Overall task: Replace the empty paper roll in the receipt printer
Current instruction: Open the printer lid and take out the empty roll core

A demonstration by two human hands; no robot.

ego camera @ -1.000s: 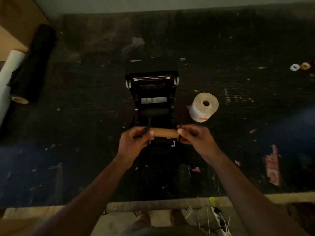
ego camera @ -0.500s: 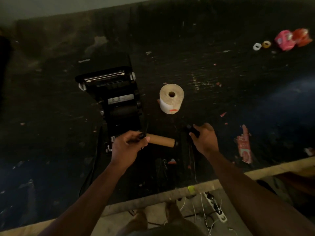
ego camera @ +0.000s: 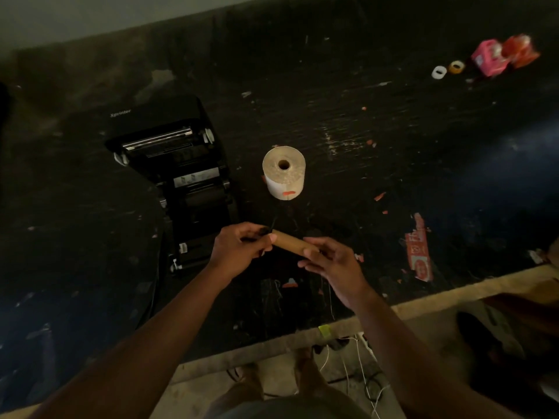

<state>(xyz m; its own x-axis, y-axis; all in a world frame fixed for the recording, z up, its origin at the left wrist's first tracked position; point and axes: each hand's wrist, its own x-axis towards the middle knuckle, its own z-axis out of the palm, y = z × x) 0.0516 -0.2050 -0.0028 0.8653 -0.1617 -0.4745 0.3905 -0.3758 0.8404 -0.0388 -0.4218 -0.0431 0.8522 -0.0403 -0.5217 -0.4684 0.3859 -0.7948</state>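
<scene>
A brown cardboard core, the empty roll, is held level above the dark table. My left hand grips its left end, together with a small black piece I cannot make out. My right hand holds its right end with the fingertips. The black receipt printer stands to the left with its lid open and its paper bay showing. A full paper roll stands on end just right of the printer, beyond my hands.
Two small tape rings and pink and orange packets lie at the far right. A torn red label is stuck near the table's front edge. Cables and a power strip lie on the floor below.
The view swung right, so the printer now sits left. My right hand let go of the core half a second ago and has now come back to its right end.
</scene>
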